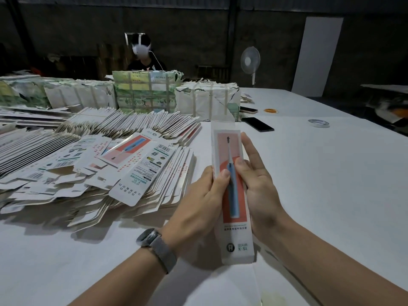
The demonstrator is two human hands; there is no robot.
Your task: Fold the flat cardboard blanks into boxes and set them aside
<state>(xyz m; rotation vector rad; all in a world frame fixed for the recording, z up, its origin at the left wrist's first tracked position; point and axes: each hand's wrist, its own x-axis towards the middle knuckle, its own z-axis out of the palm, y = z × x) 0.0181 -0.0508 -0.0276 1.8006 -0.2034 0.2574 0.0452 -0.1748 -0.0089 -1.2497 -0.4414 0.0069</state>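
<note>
— While held lengthwise above the desk (309,173), where exactly?
— Long toothbrush box (234,195), just right of the pile of flat blanks (92,164), far end pointing away, near end low over the desk.
— Gripped how?
— From both sides. Left hand (198,204) curled round the left edge, thumb pressed on the printed front. Right hand (258,184) curled round the right edge, fingers (251,149) lying along the side, thumb on the front too.
— Wrist?
— Grey watch (152,239) on the left.
— Beyond the pile?
— Wrapped bundles (143,93), with a seated person (144,56) behind. Right of the pile: dark phone (257,124), tape roll (318,123), standing fan (250,60) farther back.
</note>
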